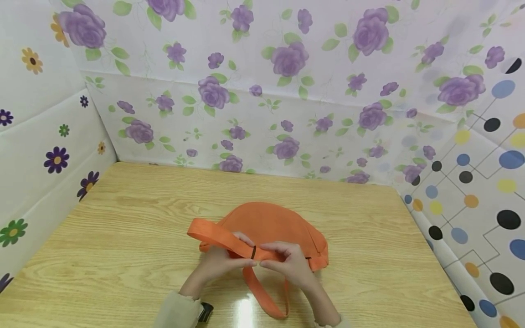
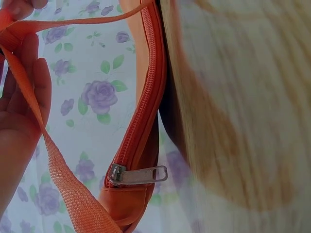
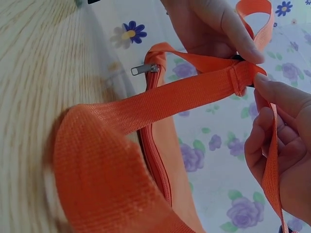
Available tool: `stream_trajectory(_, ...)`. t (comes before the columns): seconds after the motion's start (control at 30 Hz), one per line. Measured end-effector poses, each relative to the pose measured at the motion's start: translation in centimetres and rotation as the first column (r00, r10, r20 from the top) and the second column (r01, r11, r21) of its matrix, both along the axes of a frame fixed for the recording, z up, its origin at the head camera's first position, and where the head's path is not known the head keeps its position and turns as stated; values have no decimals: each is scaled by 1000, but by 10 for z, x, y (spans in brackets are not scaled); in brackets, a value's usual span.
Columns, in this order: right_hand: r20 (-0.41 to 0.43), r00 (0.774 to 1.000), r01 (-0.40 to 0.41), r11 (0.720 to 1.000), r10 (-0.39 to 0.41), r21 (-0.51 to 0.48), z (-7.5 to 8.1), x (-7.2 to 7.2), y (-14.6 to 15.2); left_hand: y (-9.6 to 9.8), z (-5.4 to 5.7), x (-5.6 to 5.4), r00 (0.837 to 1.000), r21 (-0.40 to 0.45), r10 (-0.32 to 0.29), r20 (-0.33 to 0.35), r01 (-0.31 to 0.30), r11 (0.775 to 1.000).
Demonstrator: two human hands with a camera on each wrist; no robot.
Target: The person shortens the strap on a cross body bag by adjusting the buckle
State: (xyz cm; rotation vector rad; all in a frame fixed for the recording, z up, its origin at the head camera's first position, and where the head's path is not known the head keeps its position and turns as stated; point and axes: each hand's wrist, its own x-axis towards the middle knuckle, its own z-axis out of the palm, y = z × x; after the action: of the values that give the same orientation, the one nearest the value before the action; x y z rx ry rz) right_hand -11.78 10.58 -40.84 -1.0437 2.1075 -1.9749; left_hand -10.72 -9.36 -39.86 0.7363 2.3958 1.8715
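An orange waist bag (image 1: 266, 223) lies on the table, its zipper with a metal pull (image 2: 141, 175) showing in both wrist views. Above its near side my left hand (image 1: 219, 264) pinches the bag's orange strap (image 1: 213, 233) beside a black slider (image 1: 253, 252). Just right of that slider, the strap is also pinched between the thumb and fingers of my right hand (image 1: 293, 266). One strap loop stands up to the left; another hangs down toward the front. The fingers partly hide the slider in the right wrist view.
The wooden table (image 1: 143, 205) extends around the bag. Floral sheets (image 1: 262, 114) hang behind and on the left, with a dotted sheet (image 1: 484, 205) on the right. A small black object (image 1: 206, 312) sits by the left cuff.
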Motion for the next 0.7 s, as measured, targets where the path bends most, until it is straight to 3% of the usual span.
stream_trajectory(0.37,16,1000,21,1000,-21,2,-1,0,-3,2,-2,-1,1000,0,-16,22,16,1000)
stream_trajectory(0.53,1,1000,32,999,-32,-5,-14,-6,-3,3,-3,-1,999,19,-25,36,24,1000)
stream_trajectory(0.7,7,999,42,999,-42,11,-4,-1,-5,2,-2,-1,999,25,-24,39,23,999)
